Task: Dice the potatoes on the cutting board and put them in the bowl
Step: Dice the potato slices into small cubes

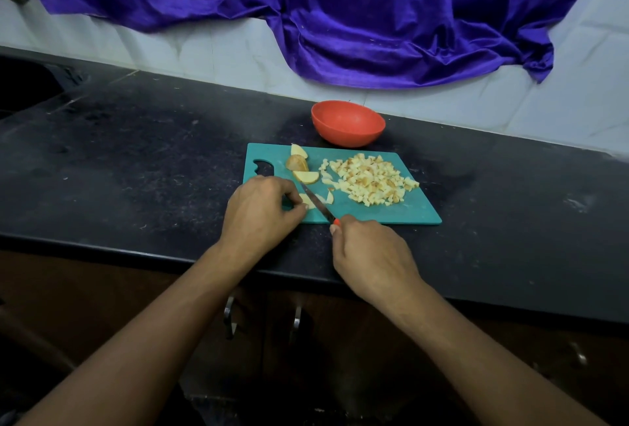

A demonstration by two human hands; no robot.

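Note:
A teal cutting board (391, 211) lies on the dark counter. A heap of diced potato (371, 180) covers its right half. Three potato wedges (299, 165) sit near its far left. My left hand (258, 211) pinches a potato slice (308, 201) at the board's near left edge. My right hand (371, 255) grips a knife (318, 202) by its orange handle, the blade lying across that slice. Behind the board stands an orange bowl (347, 123) that looks empty.
A purple cloth (340, 10) hangs over the tiled wall behind the counter. A dark sink recess (23, 88) is at the far left. Cabinet doors with metal handles (229, 315) are below the counter's front edge.

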